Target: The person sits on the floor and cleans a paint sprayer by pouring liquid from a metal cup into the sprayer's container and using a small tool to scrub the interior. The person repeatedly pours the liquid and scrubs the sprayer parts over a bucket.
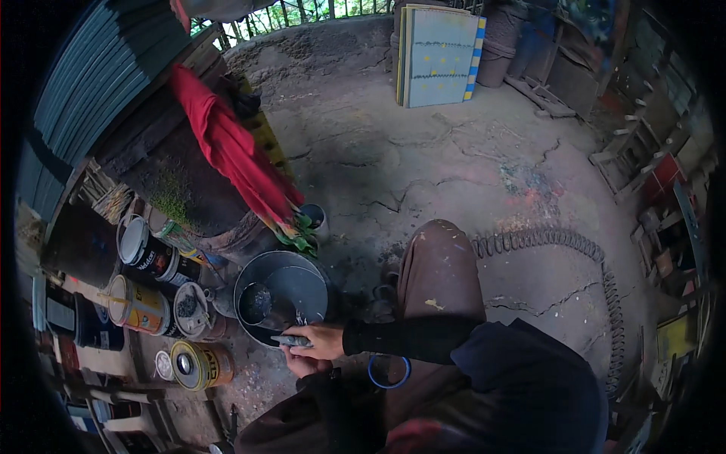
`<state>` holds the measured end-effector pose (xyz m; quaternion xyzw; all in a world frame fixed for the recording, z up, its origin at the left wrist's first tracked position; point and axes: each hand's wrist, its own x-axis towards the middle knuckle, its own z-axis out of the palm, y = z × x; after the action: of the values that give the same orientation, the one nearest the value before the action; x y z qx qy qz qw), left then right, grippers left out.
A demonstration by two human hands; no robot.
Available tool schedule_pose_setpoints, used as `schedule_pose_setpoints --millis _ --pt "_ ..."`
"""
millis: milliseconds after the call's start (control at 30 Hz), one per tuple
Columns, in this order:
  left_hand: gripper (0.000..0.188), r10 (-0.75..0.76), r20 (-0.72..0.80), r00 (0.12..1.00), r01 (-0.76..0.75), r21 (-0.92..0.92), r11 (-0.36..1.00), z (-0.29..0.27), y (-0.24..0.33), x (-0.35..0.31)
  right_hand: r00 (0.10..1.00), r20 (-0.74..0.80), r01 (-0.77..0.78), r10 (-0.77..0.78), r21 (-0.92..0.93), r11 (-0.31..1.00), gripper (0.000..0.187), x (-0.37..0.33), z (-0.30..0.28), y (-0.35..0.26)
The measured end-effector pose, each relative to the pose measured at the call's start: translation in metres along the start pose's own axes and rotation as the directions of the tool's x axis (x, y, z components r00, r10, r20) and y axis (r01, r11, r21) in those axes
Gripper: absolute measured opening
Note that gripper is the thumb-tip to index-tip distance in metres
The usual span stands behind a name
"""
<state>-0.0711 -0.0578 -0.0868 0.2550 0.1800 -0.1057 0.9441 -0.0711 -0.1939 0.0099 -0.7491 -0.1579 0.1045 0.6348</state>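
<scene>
My right hand (325,342) is closed round a short grey tapered object (291,340) whose kind I cannot make out. Just below it is my left hand (306,365), its fingers curled in close under the same object; what they grip is mostly hidden. Both hands are at the near rim of a dark round bucket (324,281) with greyish liquid in it. A smaller dark pot (257,304) sits inside the bucket at its left.
Left of the bucket are a lidded pail (195,310), a yellow can (219,365) and other paint buckets (140,303). A red cloth (227,144) hangs over a large drum. A coiled hose (544,238) runs along the cracked floor at right. Painted boards (439,64) stand at the back.
</scene>
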Motion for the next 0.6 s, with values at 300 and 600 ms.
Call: schedule_pose_setpoints --millis 300,600 --pt "0.055 -0.058 -0.015 0.998 0.06 0.218 0.974 -0.014 0.005 0.018 1.0 -0.025 -0.004 0.001 -0.115 0.993 0.057 -0.007 -0.003 0.004" --pt "0.055 -0.236 0.26 0.936 -0.061 0.783 0.62 0.036 -0.091 0.016 0.962 -0.271 -0.05 -0.025 -0.266 0.963 0.06 -0.06 -0.105 -0.081"
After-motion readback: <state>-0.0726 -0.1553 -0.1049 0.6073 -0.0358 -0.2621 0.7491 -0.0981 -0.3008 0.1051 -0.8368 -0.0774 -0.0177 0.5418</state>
